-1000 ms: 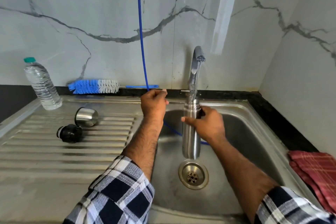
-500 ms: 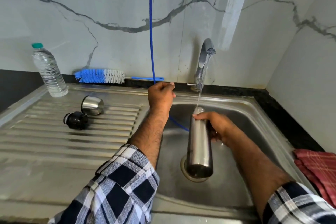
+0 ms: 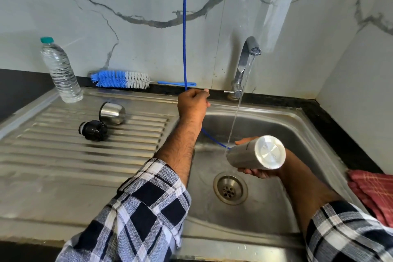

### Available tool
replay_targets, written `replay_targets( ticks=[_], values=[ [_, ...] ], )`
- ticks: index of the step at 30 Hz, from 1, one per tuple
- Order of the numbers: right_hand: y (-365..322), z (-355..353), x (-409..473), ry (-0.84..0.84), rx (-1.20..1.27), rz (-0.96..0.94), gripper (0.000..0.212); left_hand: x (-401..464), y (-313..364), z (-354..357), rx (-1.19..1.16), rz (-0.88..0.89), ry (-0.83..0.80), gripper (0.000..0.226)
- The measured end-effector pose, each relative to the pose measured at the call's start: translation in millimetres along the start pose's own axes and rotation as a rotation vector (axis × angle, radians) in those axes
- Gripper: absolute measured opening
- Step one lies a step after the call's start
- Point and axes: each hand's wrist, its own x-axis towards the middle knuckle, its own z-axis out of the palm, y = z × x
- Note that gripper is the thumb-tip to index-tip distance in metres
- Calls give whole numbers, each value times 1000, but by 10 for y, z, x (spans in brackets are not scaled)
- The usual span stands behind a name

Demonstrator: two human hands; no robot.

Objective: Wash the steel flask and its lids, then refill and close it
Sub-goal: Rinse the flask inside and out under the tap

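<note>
The left hand (image 3: 194,103) is held up near the back rim of the sink (image 3: 308,132), fingers curled into a fist around a thin blue cord (image 3: 184,27) that runs straight up out of view and trails down behind the forearm into the basin. The right hand (image 3: 258,171) is reached low over the basin, just above the drain (image 3: 230,188), with fingers and thumb wrapped round the steel flask (image 3: 255,153).

The flask is tipped right over, pretty much lying on its side: long axis roughly horizontal, flat base turned toward the camera and a bit to the right, mouth end pointed away to the left, where the stream from the tap (image 3: 247,57) comes down onto it. Some small dark writing can be seen near the base edge, and a faint stamp on the base itself, but neither can be read.

The steel cap (image 3: 112,112) and the black inner lid (image 3: 93,130) are lying on their sides on the ribbed drainboard (image 3: 63,155), just beside each other.
</note>
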Motion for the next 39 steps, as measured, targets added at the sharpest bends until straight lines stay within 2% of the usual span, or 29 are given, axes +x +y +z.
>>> replay_targets(
  ticks=[1,3,5,7,11,15,20,39],
  values=[
    [14,43,-38,2,25,48,56,-5,3,-6,5,-1,-2,11],
    [-31,138,-67,32,98,-53,58,-10,3,-8,8,-1,-2,11],
    [-71,208,-59,126,76,-257,59,-12,1,-2,10,0,-1,11],
    [-138,345,-99,215,95,-383,55,-9,6,-1,14,3,5,11],
    [-340,559,-153,365,-30,-686,40,-12,-7,-17,19,12,6,11],
    [-363,649,-140,545,-100,-850,63,-15,-7,-16,24,10,21,12],
    [-351,613,-197,657,-99,-909,75,-11,0,-18,24,6,20,10],
    [-367,678,-225,696,-152,-890,78,-36,21,-30,42,-11,30,9]
  ],
)
